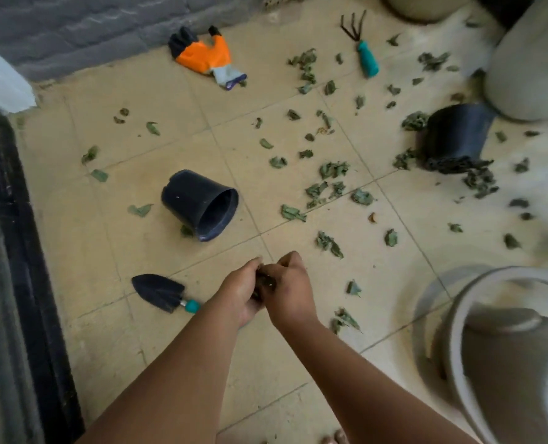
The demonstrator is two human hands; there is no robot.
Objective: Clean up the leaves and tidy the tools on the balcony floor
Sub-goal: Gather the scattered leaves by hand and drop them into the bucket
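My left hand point(239, 294) and my right hand point(290, 291) meet low in the middle, both curled round a small dark bunch of leaves point(264, 283) held between them. Dry green leaves point(332, 169) lie scattered over the tiled floor, mostly to the right. A black trowel point(162, 291) with a teal handle lies just left of my left wrist. A hand rake point(361, 43) with a teal handle lies at the top. An orange and black glove point(203, 52) lies near the grey wall.
One black pot point(200, 205) lies on its side in the middle, another point(455, 137) at the right among leaves. A grey bin point(506, 347) stands at the lower right, pale planters point(532, 65) at the upper right. A dark door frame point(16, 251) runs down the left.
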